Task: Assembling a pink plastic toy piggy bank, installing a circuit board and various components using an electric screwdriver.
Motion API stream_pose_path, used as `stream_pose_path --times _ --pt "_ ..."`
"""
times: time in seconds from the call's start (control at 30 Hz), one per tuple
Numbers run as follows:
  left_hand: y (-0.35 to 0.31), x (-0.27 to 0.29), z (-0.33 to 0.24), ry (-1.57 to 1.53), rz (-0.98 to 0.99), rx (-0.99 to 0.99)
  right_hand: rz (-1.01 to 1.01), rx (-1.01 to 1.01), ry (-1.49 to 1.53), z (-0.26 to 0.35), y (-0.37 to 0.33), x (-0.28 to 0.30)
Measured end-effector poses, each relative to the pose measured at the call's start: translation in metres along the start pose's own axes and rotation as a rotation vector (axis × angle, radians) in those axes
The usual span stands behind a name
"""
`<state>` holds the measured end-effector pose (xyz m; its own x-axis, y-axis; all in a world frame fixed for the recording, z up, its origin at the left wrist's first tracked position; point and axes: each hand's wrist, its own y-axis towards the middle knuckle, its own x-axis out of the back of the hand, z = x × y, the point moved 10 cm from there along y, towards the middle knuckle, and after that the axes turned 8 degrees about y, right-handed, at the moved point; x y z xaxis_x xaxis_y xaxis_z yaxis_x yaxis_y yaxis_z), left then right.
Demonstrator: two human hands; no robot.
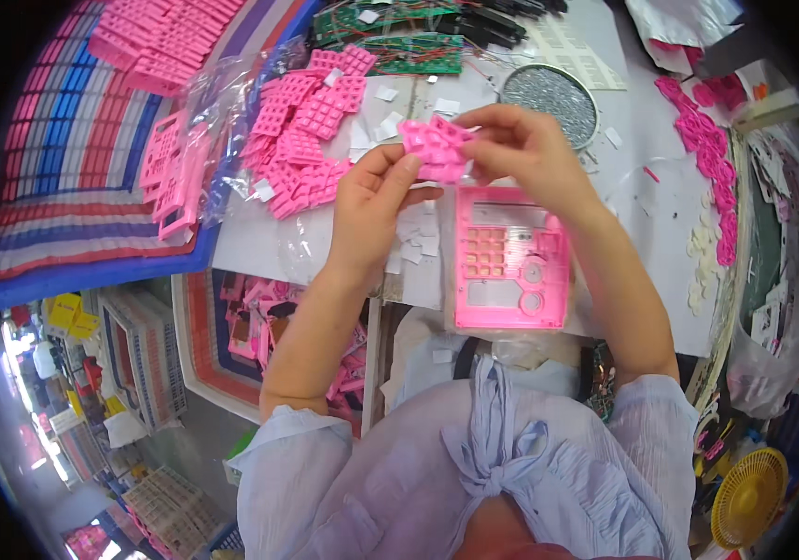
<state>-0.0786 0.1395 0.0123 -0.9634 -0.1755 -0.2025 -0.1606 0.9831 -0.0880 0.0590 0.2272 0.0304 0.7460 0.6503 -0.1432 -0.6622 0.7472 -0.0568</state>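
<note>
A small pink keypad (435,149) is held up between my two hands above the table. My left hand (376,191) pinches its left side with thumb and fingers. On the right side, the fingers of my right hand (521,149) are closed on its edge. Directly below lies a pink plastic housing (514,319) with a grid of square openings and round cutouts. To the left of my hands is a heap of similar pink keypads (301,126), with small white paper pieces (388,126) scattered beside it.
Green circuit boards (413,56) with wires lie at the back, near a round dish of small metal parts (548,101). Pink parts (707,140) line the right edge. Stacked pink panels (171,47) rest in a striped bin (54,187). Another bin of pink pieces (255,327) stands lower left.
</note>
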Motion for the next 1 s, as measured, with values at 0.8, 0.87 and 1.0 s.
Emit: stream_pose_path --times 0.8,0.87,1.0 --pt "-0.054 0.011 0.008 -0.277 0.02 -0.118 -0.193 0.125 0.115 -0.002 -0.001 0.014" --pt "-0.055 0.01 0.009 -0.257 0.022 -0.104 -0.152 0.137 -0.105 -0.007 0.009 0.018" --pt "-0.057 0.01 0.008 -0.262 0.015 -0.09 -0.234 0.732 -0.908 0.054 -0.024 -0.009"
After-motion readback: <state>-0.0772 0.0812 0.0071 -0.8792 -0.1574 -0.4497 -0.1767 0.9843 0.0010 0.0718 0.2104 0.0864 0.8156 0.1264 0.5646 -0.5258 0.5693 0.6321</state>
